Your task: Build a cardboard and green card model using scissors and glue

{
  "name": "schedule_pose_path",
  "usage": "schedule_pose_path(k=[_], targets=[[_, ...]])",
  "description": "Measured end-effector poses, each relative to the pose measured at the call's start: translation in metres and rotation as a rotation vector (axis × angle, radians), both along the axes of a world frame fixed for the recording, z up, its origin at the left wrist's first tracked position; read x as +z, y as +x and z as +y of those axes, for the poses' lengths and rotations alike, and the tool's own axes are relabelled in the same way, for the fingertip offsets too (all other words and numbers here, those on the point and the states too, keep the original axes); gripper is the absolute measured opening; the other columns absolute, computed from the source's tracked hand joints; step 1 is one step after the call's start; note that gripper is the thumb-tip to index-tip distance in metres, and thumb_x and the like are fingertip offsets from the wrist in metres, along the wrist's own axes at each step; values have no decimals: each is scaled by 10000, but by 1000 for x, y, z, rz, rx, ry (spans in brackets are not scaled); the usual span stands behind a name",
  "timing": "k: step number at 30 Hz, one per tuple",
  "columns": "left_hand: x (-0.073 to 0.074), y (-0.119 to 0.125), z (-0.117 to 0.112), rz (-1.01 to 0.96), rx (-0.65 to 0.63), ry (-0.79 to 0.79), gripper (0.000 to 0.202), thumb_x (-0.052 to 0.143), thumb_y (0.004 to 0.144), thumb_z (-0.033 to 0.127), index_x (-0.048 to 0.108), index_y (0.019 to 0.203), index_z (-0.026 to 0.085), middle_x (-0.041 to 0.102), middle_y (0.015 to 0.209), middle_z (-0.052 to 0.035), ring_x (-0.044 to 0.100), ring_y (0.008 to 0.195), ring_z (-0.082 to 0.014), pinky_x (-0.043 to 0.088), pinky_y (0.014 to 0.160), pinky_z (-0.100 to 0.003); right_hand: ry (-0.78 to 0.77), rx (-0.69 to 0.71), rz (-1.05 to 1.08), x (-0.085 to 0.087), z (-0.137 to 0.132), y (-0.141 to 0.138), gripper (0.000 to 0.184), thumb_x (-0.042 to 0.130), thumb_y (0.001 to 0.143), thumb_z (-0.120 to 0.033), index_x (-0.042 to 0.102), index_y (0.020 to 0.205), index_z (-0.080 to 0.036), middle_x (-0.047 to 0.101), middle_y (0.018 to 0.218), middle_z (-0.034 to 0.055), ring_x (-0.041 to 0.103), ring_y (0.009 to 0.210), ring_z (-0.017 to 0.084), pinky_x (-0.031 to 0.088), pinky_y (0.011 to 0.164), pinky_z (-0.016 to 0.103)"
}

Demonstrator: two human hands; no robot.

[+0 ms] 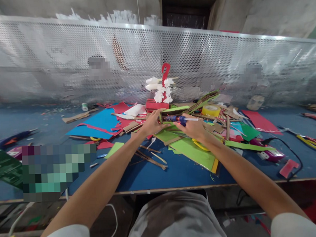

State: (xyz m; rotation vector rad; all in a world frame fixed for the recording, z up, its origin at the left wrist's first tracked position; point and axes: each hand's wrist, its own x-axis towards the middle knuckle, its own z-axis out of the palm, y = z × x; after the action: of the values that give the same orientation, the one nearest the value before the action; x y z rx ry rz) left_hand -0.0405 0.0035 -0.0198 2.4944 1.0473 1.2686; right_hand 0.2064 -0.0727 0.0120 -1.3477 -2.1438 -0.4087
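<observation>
My right hand [194, 127] is closed around a blue hot glue gun [181, 119], a pale glue stick poking out of its back. With its fingers wrapped on the near end, my left hand [152, 123] grips a brown cardboard piece [175, 112] edged in green. The gun's nozzle points left, close to that piece and to my left fingers; whether it touches cannot be made out. A long curved green-and-brown strip [205, 99] rises to the right behind my hands; its link to the held piece is unclear. Just beyond stands a red hook-shaped decoration [165, 71] with white flowers.
Green sheets [192, 152], a blue sheet [96, 124] and red scraps surround my hands. A yellow tape roll [211, 110] lies to the right, with yellow-handled pliers [310, 142] farther out. Behind the table runs a perforated metal screen [68, 63]. Another glue gun [13, 138] lies left.
</observation>
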Motion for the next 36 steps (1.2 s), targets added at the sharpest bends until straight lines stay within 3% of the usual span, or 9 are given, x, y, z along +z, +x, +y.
schedule_pose_path(k=[9,15,18,28,36], targets=[[2,0,0,8,18,-37,812,826,799,552,523,1499,273,613,1417,-127,618,1328,-328,489,1146,-486,-87,67,67,6,-3,9,446,519,1016,-636,658,933,-220,719,819,76,684,769,250,377,637,306],[3,0,0,8,11,-47,850,820,794,592,504,1510,261,608,1421,-133,623,1309,-329,503,1126,-483,-72,192,125,1,0,7,425,481,1044,-603,657,1001,-219,745,1073,107,692,855,242,465,745,322],[2,0,0,10,-6,-36,844,809,806,609,500,1513,265,602,1430,-130,613,1323,-324,499,1132,-474,-60,231,129,-2,3,6,412,476,1055,-584,663,1026,-218,738,1080,111,693,899,251,481,758,328],[2,0,-2,-9,8,-41,846,827,784,608,521,1496,267,615,1399,-127,633,1282,-319,511,1119,-482,-50,109,44,1,1,5,417,480,1050,-599,637,943,-227,718,933,80,685,816,237,424,694,302],[0,-1,1,-3,7,-42,846,821,800,585,502,1515,265,605,1443,-137,610,1322,-330,484,1145,-502,-62,75,58,4,-3,4,471,446,1055,-633,657,971,-220,730,965,92,690,807,235,413,663,297]])
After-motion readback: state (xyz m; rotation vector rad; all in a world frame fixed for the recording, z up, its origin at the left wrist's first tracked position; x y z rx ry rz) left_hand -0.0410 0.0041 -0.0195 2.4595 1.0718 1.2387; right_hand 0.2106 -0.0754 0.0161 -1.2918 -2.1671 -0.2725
